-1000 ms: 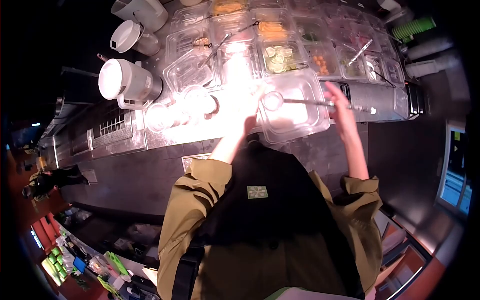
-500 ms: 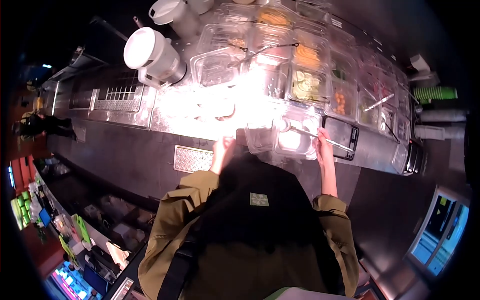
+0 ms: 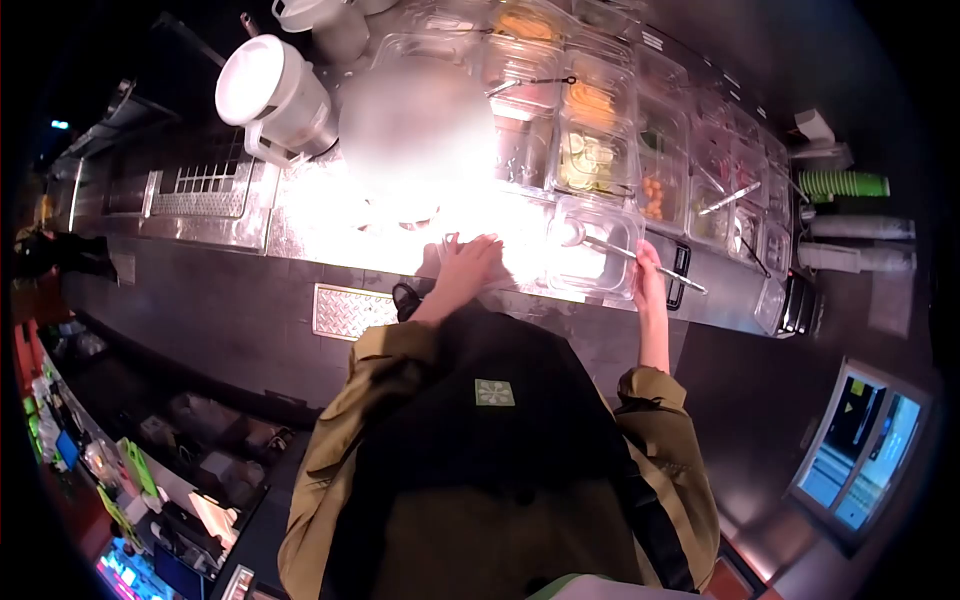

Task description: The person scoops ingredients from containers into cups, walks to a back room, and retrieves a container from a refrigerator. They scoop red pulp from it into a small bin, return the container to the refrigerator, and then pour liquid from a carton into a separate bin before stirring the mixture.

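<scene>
My right hand grips the right edge of a clear plastic container at the counter's front edge. A long-handled spoon lies across this container, its bowl at the left and its handle passing by my right hand. My left hand is at the counter edge to the left of the container, apart from it. Its fingers are stretched out in strong glare, with nothing visible in them.
Clear tubs of sliced food stand in rows behind. A white lidded pitcher stands at the back left. A dark device sits right of the container. Green cups are far right. Glare and a blurred patch hide the counter's middle.
My left hand has moved right and up onto the counter edge, its fingers now extended. A second clear container left of the held one no longer shows there. My right hand keeps its grip.
</scene>
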`<control>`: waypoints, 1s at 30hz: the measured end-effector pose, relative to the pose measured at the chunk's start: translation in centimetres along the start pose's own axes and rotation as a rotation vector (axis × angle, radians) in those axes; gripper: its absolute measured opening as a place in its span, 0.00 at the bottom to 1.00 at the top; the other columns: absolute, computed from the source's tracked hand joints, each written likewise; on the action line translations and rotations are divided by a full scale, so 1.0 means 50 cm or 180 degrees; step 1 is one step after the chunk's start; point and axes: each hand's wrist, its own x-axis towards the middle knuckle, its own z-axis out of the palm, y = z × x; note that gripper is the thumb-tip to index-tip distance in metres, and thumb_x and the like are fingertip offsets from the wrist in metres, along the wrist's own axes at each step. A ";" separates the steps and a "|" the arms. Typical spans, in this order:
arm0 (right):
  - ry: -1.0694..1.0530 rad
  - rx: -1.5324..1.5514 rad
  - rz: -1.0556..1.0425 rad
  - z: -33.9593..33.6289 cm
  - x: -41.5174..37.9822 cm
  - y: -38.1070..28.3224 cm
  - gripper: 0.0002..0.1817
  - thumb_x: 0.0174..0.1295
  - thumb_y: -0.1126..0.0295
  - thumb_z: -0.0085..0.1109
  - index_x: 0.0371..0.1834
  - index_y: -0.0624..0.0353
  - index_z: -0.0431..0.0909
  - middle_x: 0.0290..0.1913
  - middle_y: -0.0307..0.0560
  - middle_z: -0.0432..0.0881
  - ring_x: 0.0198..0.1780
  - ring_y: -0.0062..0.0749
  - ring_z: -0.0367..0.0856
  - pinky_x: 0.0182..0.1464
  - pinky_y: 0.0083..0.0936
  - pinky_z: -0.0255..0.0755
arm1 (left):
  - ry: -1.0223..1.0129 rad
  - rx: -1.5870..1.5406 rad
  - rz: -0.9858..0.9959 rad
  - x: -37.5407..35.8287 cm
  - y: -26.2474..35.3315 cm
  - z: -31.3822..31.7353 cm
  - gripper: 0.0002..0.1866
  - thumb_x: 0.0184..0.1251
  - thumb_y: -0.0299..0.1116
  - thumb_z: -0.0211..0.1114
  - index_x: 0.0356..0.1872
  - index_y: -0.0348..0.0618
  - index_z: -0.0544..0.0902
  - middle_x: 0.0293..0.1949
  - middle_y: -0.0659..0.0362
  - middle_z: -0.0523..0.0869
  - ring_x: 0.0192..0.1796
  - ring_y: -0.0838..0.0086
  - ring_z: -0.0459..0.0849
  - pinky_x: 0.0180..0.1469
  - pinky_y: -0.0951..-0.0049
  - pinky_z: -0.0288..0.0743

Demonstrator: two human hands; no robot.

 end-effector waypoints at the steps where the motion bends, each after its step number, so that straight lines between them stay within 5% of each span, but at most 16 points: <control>1: 0.0046 -0.0045 0.0002 0.006 -0.002 -0.003 0.14 0.62 0.70 0.53 0.51 0.56 0.72 0.32 0.29 0.71 0.27 0.11 0.66 0.27 0.08 0.61 | -0.0023 -0.0060 0.0108 -0.002 -0.012 -0.004 0.28 0.48 0.31 0.62 0.56 0.47 0.69 0.59 0.62 0.70 0.62 0.71 0.66 0.63 0.49 0.54; 6: 0.0122 -0.0409 -0.0151 0.026 -0.003 0.009 0.17 0.63 0.66 0.55 0.52 0.61 0.72 0.30 0.27 0.70 0.28 0.10 0.64 0.30 0.08 0.59 | 0.0260 -0.0372 0.0276 -0.011 -0.045 -0.031 0.24 0.48 0.26 0.61 0.52 0.45 0.72 0.53 0.56 0.72 0.58 0.65 0.70 0.58 0.57 0.62; 9: 0.0253 -0.0787 -0.0020 0.028 -0.041 0.008 0.15 0.62 0.63 0.56 0.46 0.61 0.76 0.28 0.27 0.69 0.27 0.11 0.62 0.29 0.10 0.57 | 0.0541 -0.1420 -0.0472 -0.051 -0.053 -0.082 0.18 0.49 0.26 0.63 0.44 0.42 0.74 0.44 0.52 0.74 0.50 0.61 0.73 0.49 0.63 0.67; 11: 0.0525 -0.1695 -0.0383 0.010 -0.098 0.010 0.12 0.62 0.64 0.56 0.41 0.61 0.76 0.27 0.30 0.69 0.29 0.14 0.63 0.33 0.13 0.60 | 0.1104 -0.1600 -0.1788 -0.110 -0.071 -0.105 0.13 0.50 0.28 0.65 0.37 0.38 0.74 0.37 0.51 0.73 0.43 0.60 0.73 0.43 0.64 0.68; 13: 0.1766 -0.2262 -0.1775 0.041 -0.170 0.030 0.09 0.63 0.68 0.54 0.38 0.63 0.75 0.28 0.34 0.70 0.31 0.18 0.66 0.37 0.16 0.64 | 0.2031 -0.1531 -0.3096 -0.150 -0.109 -0.112 0.20 0.48 0.33 0.68 0.40 0.35 0.71 0.39 0.49 0.72 0.45 0.60 0.71 0.47 0.63 0.66; 15: 0.1690 -0.1977 -0.2448 0.138 -0.228 0.032 0.06 0.63 0.73 0.51 0.38 0.65 0.73 0.32 0.38 0.72 0.34 0.21 0.69 0.41 0.18 0.66 | 0.2745 -0.1552 -0.3316 -0.164 -0.149 -0.158 0.33 0.44 0.35 0.72 0.48 0.31 0.65 0.45 0.44 0.69 0.51 0.58 0.69 0.54 0.60 0.63; 18: -0.0150 -0.2246 -0.1756 0.374 -0.264 0.039 0.14 0.56 0.75 0.57 0.46 0.63 0.71 0.38 0.43 0.75 0.39 0.26 0.74 0.45 0.21 0.68 | 0.3129 -0.1407 -0.2655 -0.127 -0.197 -0.212 0.42 0.41 0.35 0.74 0.55 0.30 0.59 0.54 0.39 0.64 0.59 0.57 0.64 0.62 0.60 0.57; 20: -0.1206 -0.2458 -0.1550 0.486 -0.220 0.078 0.29 0.55 0.72 0.60 0.60 0.63 0.62 0.54 0.51 0.68 0.52 0.34 0.71 0.55 0.29 0.66 | 0.2845 -0.1652 -0.2606 -0.122 -0.253 -0.187 0.43 0.40 0.33 0.75 0.57 0.29 0.58 0.57 0.38 0.63 0.60 0.57 0.64 0.62 0.62 0.59; 22: -0.1348 -0.2241 -0.1887 0.556 -0.114 0.195 0.43 0.48 0.72 0.64 0.67 0.61 0.50 0.61 0.54 0.60 0.60 0.36 0.65 0.60 0.32 0.62 | 0.2579 -0.2194 -0.2552 -0.114 -0.314 -0.155 0.42 0.41 0.31 0.74 0.57 0.30 0.59 0.56 0.41 0.66 0.58 0.60 0.67 0.60 0.65 0.62; 25: -0.1605 -0.2202 -0.2404 0.702 -0.106 0.154 0.47 0.44 0.70 0.67 0.67 0.60 0.48 0.59 0.54 0.63 0.61 0.39 0.64 0.63 0.33 0.58 | 0.2416 -0.3174 -0.2421 -0.095 -0.311 -0.222 0.36 0.44 0.26 0.71 0.55 0.33 0.62 0.49 0.51 0.75 0.49 0.68 0.76 0.55 0.71 0.69; 26: -0.1854 -0.1439 -0.1211 0.706 -0.087 0.188 0.46 0.42 0.68 0.69 0.65 0.61 0.53 0.56 0.53 0.68 0.60 0.41 0.64 0.64 0.36 0.56 | 0.2442 -0.3265 -0.2348 -0.099 -0.314 -0.243 0.34 0.45 0.24 0.71 0.55 0.33 0.63 0.47 0.54 0.78 0.46 0.71 0.79 0.53 0.73 0.71; 27: -0.1737 -0.2149 -0.1704 0.719 -0.080 0.196 0.45 0.41 0.68 0.70 0.64 0.61 0.55 0.55 0.52 0.69 0.60 0.41 0.65 0.63 0.36 0.57 | 0.2626 -0.2486 -0.2038 -0.108 -0.336 -0.247 0.34 0.45 0.26 0.71 0.56 0.36 0.65 0.48 0.55 0.77 0.48 0.72 0.78 0.53 0.73 0.71; 29: -0.1476 -0.3510 -0.2835 0.751 -0.064 0.193 0.43 0.41 0.67 0.71 0.62 0.62 0.58 0.54 0.52 0.70 0.59 0.42 0.66 0.63 0.37 0.58 | 0.2951 -0.2926 -0.1814 -0.150 -0.344 -0.311 0.36 0.43 0.30 0.73 0.57 0.38 0.66 0.50 0.54 0.77 0.52 0.70 0.76 0.54 0.73 0.70; 30: -0.1306 -0.4140 -0.3466 0.768 -0.058 0.204 0.42 0.41 0.66 0.71 0.61 0.63 0.60 0.53 0.51 0.71 0.58 0.42 0.66 0.62 0.37 0.59 | 0.2757 -0.2399 -0.1707 -0.182 -0.364 -0.320 0.38 0.42 0.31 0.74 0.57 0.38 0.65 0.51 0.53 0.76 0.53 0.70 0.75 0.55 0.72 0.69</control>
